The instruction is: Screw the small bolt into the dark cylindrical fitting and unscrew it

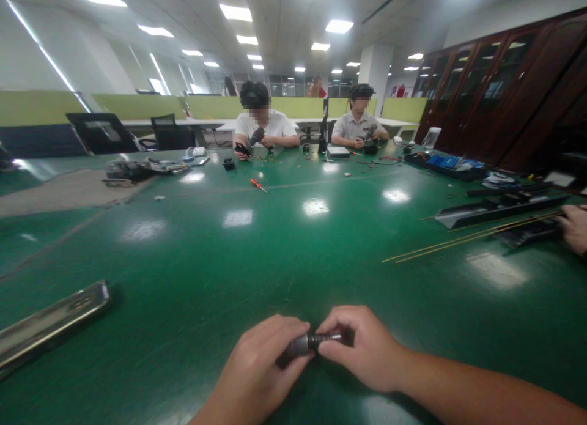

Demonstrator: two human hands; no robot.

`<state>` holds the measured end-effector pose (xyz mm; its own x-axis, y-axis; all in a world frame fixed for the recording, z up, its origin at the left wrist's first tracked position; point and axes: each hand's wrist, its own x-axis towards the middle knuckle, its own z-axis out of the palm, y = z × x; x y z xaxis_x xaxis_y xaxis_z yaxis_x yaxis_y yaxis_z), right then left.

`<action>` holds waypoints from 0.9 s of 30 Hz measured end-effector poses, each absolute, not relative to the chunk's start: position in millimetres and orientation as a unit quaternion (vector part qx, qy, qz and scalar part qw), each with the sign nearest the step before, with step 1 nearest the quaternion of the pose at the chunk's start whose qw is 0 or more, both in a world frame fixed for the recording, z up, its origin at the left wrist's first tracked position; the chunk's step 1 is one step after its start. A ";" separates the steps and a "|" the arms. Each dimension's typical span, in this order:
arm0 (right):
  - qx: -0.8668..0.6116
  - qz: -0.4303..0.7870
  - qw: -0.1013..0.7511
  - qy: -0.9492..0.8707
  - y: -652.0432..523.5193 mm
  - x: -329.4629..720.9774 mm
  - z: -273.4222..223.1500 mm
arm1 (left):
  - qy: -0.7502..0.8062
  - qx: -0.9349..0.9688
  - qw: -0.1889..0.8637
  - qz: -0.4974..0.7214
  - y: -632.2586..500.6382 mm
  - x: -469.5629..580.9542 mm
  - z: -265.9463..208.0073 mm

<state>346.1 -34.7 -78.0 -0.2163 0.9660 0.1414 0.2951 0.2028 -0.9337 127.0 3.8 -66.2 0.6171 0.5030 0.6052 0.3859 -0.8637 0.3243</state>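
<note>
Low in the view, just above the green table top (284,272), my two hands meet at a small cylindrical metal part. My left hand (261,361) wraps round its grey body (300,345), so much of that body is hidden. From the right end sticks out a thin dark shaft (321,339) with ridges or a spring on it and a bright metal tip. Thumb and fingers of my right hand (367,348) close round this shaft end. Whether the shaft and the body are one piece, I cannot tell.
A phone-like slab (55,321) lies at the left. Farther off is an orange screwdriver (257,184). Thin yellow rods (458,238) and black metal channels (486,211) lie at the right near another person's hand (575,226). Two people sit across, handling tools.
</note>
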 end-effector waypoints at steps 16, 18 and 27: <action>-0.482 0.451 0.420 -0.623 -34.8 344.5 -77.3 | 0.261 0.896 0.034 0.358 6.3 122.4 -66.8; -0.481 0.455 0.420 -0.621 -34.8 344.5 -77.9 | 0.260 0.896 0.040 0.357 6.0 122.6 -67.5; -0.494 0.457 0.420 -0.609 -33.9 343.6 -81.0 | 0.258 0.899 0.033 0.353 7.5 121.0 -64.9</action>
<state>343.6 -33.9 -81.0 -0.1593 0.9854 0.0595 0.2184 0.0940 -0.9713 121.0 7.5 -64.9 0.6173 0.4872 0.6177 0.4403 -0.8646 0.2419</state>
